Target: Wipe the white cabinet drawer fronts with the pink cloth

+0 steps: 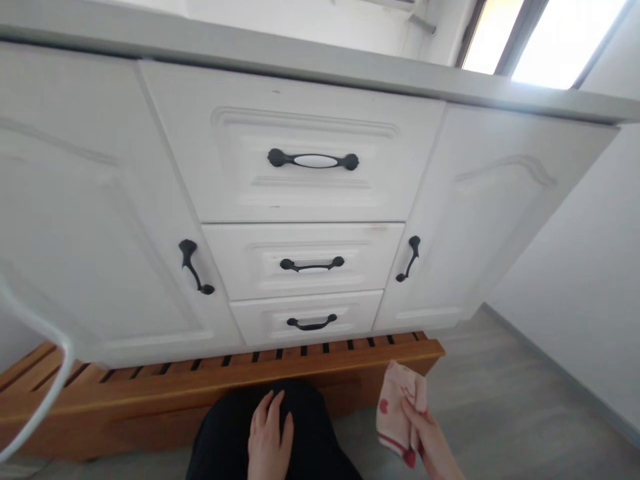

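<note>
Fingers (411,408) of the right hand (425,433) are pinched round a pink-and-red cloth (397,413), down at 5 o'clock. Left hand (269,437) lies flat and open on a dark-clothed knee (230,427) at 6 o'clock. Beyond: wooden slatted plinth (225,380), then white drawers (305,260) with black handles (312,265) toward 12.

Bright daylight, window (545,37) blown out top right, soft shadows, wide-angle bending at edges, slight blur
</note>
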Demonstrator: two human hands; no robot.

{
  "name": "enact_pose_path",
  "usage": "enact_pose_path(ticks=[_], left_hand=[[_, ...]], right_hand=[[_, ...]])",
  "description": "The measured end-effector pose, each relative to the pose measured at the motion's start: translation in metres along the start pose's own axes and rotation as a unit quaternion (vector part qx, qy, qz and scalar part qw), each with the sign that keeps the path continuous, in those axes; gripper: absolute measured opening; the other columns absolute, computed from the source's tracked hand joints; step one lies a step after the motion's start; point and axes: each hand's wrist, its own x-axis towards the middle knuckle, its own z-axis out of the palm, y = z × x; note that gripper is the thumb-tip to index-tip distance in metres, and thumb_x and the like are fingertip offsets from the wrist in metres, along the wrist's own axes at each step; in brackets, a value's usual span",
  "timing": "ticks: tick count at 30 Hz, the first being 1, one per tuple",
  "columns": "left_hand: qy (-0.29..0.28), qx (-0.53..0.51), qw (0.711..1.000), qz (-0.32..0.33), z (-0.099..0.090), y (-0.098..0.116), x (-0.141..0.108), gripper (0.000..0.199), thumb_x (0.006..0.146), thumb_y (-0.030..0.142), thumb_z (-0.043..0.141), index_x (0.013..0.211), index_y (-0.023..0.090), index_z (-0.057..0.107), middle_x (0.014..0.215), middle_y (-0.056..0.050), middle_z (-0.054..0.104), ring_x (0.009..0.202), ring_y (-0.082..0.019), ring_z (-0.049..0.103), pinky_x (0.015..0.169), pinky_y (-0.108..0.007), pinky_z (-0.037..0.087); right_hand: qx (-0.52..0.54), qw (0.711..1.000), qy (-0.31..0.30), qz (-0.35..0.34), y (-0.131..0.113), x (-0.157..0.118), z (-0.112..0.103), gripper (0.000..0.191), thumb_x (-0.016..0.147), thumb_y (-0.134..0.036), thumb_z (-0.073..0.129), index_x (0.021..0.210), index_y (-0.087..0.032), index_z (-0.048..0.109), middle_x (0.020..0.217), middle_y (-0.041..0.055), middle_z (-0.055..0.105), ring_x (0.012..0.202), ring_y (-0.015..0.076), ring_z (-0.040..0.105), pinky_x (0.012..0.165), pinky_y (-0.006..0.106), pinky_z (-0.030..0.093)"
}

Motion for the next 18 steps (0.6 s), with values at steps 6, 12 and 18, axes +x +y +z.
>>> enact_pose_path(ticks=[6, 12, 18], left_hand=[[-0.213, -0.235, 0.948, -0.004, 0.014, 0.103, -0.026, 0.050, 0.088, 0.043, 0.060, 0.136, 0.028, 0.057, 0.153, -0.012, 0.047, 0.143, -0.029, 0.043, 0.119, -0.053, 0.037], [-0.286, -0.587, 0.712, -0.260, 0.025, 0.158, -0.035, 0.076, 0.079, 0.067, 0.066, 0.138, 0.020, 0.055, 0.149, -0.015, 0.054, 0.141, -0.031, 0.047, 0.121, -0.047, 0.035], [-0.363, -0.654, 0.595, -0.295, -0.004, 0.168, -0.034, 0.069, 0.071, 0.062, 0.078, 0.128, 0.026, 0.063, 0.140, -0.010, 0.063, 0.138, -0.030, 0.051, 0.124, -0.046, 0.029]], right_hand=[[0.106, 0.989, -0.079, 0.059, -0.027, -0.063, 0.044, 0.070, 0.065, -0.067, 0.079, 0.114, -0.018, 0.070, 0.115, 0.0132, 0.075, 0.112, 0.0303, 0.069, 0.100, 0.043, 0.053], [-0.008, 0.996, -0.059, 0.064, -0.054, -0.082, 0.049, 0.072, 0.071, -0.081, 0.061, 0.111, -0.023, 0.075, 0.117, 0.0153, 0.074, 0.110, 0.0344, 0.069, 0.086, 0.045, 0.060], [-0.183, 0.981, -0.039, -0.054, -0.040, -0.078, 0.045, 0.057, 0.079, -0.069, 0.062, 0.110, -0.022, 0.074, 0.120, 0.0121, 0.072, 0.121, 0.0320, 0.062, 0.102, 0.039, 0.051]])
